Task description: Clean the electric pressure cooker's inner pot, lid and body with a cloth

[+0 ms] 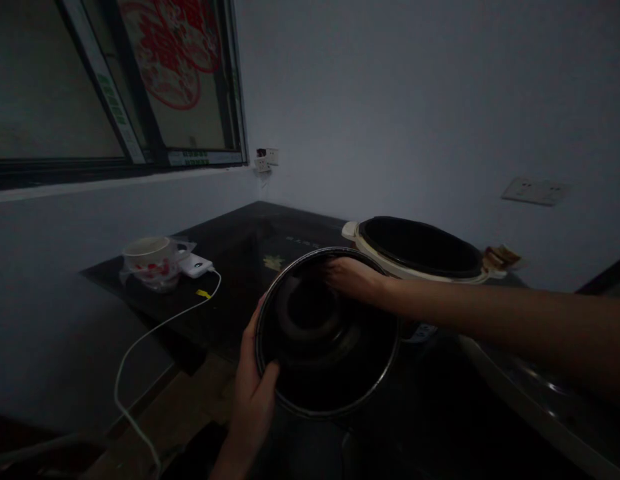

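Note:
A round dark pot (335, 383) with a thin bright metal rim is tilted so its mouth faces me, near the middle of the view. My left hand (255, 380) grips its left side, thumb over the rim and fingers behind the outer wall. Reaching in from the right, my right hand (355, 280) is inside the pot near its upper wall. Shadow swallows those fingertips, so whether they hold anything is unclear. Just behind stands a wide, pale-rimmed cooker body (405, 270) with a dark open inside.
A black glass-topped table (240, 233) fills the corner. On its left are a cup wrapped in plastic (150, 260) and a white power bank (196, 265) whose white cable (135, 340) hangs over the edge. A brown crumpled piece (501, 257) lies by the cooker's right side.

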Motion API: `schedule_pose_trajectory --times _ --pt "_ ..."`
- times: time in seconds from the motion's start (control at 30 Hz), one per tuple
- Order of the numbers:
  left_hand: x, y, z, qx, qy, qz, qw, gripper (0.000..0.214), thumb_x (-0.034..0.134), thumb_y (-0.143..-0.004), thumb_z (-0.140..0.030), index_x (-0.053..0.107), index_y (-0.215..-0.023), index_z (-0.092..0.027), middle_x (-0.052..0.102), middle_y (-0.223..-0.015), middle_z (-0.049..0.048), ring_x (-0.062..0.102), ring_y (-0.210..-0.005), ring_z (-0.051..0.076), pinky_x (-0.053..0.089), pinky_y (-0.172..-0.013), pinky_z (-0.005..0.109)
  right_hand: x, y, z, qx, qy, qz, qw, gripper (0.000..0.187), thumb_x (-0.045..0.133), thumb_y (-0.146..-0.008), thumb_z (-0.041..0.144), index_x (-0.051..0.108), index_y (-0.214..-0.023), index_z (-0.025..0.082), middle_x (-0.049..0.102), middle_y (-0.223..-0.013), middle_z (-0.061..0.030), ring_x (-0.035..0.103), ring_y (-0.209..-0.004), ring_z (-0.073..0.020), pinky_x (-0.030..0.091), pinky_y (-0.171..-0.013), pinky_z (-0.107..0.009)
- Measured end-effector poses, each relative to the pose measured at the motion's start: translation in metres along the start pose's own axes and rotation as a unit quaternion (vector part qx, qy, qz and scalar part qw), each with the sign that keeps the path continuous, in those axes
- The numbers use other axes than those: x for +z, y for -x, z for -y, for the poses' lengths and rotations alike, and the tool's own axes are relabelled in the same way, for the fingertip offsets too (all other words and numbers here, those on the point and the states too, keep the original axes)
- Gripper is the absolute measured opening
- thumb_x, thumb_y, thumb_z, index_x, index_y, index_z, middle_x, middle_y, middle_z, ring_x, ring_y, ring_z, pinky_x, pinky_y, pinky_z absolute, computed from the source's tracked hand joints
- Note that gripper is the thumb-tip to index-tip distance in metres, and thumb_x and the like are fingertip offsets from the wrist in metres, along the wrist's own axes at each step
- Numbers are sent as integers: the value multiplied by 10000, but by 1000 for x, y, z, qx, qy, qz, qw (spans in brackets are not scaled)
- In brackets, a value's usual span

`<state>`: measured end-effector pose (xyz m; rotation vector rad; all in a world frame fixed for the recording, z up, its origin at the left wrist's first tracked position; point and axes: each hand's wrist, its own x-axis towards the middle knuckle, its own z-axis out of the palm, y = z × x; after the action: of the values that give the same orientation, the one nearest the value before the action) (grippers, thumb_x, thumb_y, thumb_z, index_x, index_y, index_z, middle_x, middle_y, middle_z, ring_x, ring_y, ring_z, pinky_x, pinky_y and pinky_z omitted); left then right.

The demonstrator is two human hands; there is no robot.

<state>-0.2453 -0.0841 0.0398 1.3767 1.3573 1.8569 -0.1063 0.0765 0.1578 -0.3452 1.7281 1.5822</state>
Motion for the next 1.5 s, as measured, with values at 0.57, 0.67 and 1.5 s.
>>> schedule_pose_trajectory --times 0.57,0.67,1.5 --pt "5 2 -1 4 -11 -29 1000 563 515 -873 -182 420 -1411 -317 453 -1480 4 383 -1380 241 309 -1150 409 -42 6 107 295 -617 10 730 412 484 -830 85 633 -1211 36 556 -1327 -239 466 -1309 -320 351 -1091 -502" --pt "5 4 -2 -1 -2 -24 1000 558 509 -888 -192 411 -1414 -348 440 -1490 -13 372 -1388 232 300 -1155 403 -54 -3 116 289 -653 10 700 372 564 -820 163 667 -1160 54 584 -1284 -261 481 -1284 -344 417 -1023 -509" --pt "8 7 -7 -21 -2 -50 999 577 505 -850 -159 443 -1396 -337 481 -1453 -17 408 -1364 229 324 -1142 381 -94 -7 113 234 -846 -127 462 470 451 -849 172 554 -1288 39 519 -1348 -251 460 -1288 -311 391 -1042 -426"
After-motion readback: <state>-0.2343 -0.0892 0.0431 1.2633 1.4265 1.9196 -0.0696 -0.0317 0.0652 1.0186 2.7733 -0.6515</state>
